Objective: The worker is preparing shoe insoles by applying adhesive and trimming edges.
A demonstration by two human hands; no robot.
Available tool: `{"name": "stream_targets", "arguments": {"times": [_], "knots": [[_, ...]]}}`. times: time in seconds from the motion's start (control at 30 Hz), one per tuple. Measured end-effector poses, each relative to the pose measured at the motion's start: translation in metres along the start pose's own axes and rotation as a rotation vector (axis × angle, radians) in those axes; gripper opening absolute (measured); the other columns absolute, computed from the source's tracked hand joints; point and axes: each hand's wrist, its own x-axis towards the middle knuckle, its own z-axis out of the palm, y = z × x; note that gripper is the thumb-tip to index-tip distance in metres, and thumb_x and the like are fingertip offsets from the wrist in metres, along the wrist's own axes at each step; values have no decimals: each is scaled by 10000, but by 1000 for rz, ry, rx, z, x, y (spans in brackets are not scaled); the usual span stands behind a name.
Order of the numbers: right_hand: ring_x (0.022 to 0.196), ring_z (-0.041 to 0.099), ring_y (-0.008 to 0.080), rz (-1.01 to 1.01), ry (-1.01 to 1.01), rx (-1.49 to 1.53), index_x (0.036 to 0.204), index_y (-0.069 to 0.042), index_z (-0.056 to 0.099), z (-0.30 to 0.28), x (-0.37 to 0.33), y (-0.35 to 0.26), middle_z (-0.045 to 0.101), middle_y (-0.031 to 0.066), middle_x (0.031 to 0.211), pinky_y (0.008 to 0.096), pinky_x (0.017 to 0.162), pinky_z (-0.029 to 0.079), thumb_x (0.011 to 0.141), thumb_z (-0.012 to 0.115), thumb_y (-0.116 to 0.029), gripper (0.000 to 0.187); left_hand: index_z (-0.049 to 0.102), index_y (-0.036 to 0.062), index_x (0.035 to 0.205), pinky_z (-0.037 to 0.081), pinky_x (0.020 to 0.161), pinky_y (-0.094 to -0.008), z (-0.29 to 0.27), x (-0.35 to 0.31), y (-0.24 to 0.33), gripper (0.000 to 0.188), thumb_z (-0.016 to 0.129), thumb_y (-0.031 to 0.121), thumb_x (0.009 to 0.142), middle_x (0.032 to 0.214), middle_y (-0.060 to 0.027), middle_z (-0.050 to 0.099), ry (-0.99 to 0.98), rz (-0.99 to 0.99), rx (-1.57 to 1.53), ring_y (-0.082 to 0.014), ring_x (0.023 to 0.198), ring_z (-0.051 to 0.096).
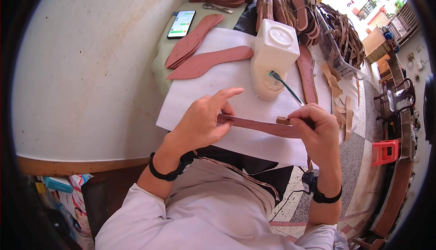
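A reddish-brown shoe insole (259,126) is held almost edge-on above the table's near side. My left hand (197,119) grips its left end between thumb and fingers, the index finger stretched out over it. At the other end my right hand (320,132) is closed, pinching the insole's edge together with a narrow tan strip (282,120); its fingertips are partly hidden. Just beyond stands a cream plastic container (277,52) with an opening in its side. A green-handled brush (286,86) leans out of that opening, its lower end behind my right hand.
Loose insoles (209,63) lie left of the container, with a phone (181,24) beyond them. Bundled soles (284,9) line the table's back. At right are a clear bin (338,52) of leather strips and tan offcuts (340,107). A wall (91,68) borders the left.
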Motion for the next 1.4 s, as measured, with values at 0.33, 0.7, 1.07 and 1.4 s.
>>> {"name": "stream_targets", "arguments": {"times": [0.33,0.7,1.07,1.4], "knots": [[689,644,127,1,3,-75,885,48,725,12,2,-10,677,90,793,253,654,497,834,717,42,52,539,107,1417,540,628,-306,0,-2,-2,708,670,-71,744,837,-62,696,2,-26,-38,-191,774,671],[672,609,105,24,-1,-48,890,47,729,14,2,-11,675,68,790,254,638,483,836,724,34,56,541,120,1414,537,626,-314,1,-2,-5,715,682,-57,736,842,-62,705,12,2,4,-210,791,675],[670,614,98,80,3,-70,894,53,730,14,1,-13,675,67,768,250,627,479,845,722,30,55,541,121,1414,529,601,-311,2,-2,-7,715,682,-59,736,843,-58,703,15,3,10,-201,783,668],[656,620,154,-27,25,-182,880,49,735,15,2,-9,664,90,771,277,624,482,822,733,26,63,542,121,1417,519,582,-305,3,-2,-7,714,685,-59,741,849,-58,706,17,10,10,-194,783,665]]}}
